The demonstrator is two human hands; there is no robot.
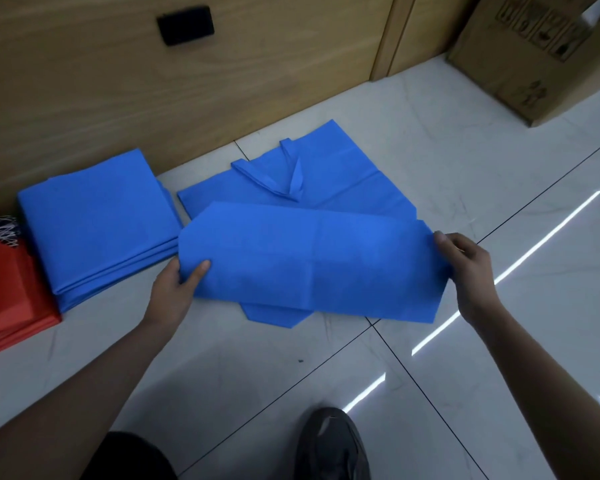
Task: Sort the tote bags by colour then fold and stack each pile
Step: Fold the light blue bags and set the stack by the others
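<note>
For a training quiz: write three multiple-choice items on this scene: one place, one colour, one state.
1. Where is the folded blue pile?
A) beside the red pile
B) on a chair
C) in a basket

2. What colour is the held bag?
A) red
B) blue
C) green

3. The held bag is gripped by:
A) the left hand and the right hand
B) one hand only
C) neither hand

Key:
1A: the piles lie side by side on the floor.
2B: its cloth is blue.
3A: each hand grips an end.

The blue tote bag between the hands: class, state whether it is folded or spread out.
Folded: the blue tote bag is a narrow band, handles hidden; left hand and right hand grip its ends.
</note>
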